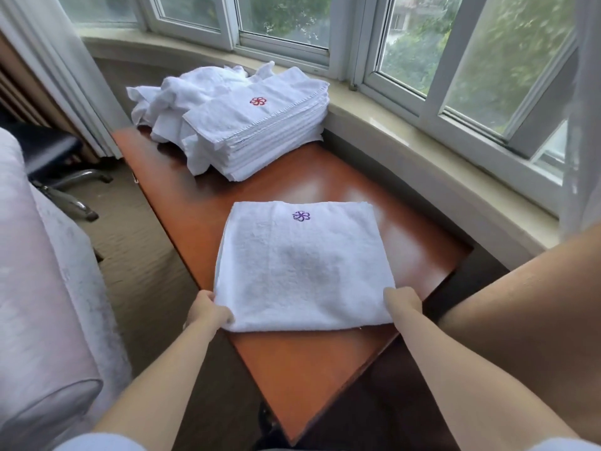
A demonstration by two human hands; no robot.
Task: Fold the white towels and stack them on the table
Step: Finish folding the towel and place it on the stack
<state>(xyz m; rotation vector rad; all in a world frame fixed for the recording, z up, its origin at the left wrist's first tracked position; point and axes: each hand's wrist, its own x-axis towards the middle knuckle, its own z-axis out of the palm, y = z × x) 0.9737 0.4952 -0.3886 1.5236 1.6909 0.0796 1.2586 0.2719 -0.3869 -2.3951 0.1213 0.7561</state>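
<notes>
A folded white towel (304, 268) lies flat on the reddish-brown tabletop (292, 369) in the lower middle of the frame, with a small purple flower mark near its far edge. The left hand (211, 312) grips the towel's near left corner, its fingers curled under the cloth. The right hand (401, 301) holds the near right corner in the same way, fingers tucked beneath the edge and the knuckles showing on top. Both forearms reach in from the bottom of the frame.

Farther back, in the upper middle of the frame, a neat stack of folded towels (263, 138) sits on the same tabletop, the top one bearing a red flower mark. Touching the stack on its left and behind it is a loose heap of unfolded towels (192, 92).

A curved window (422, 43) and its pale sill run along the top and right. A curtain (58, 60) hangs at upper left, a chair base (70, 183) stands below it on the carpet, and a bed (39, 288) fills the left edge.
</notes>
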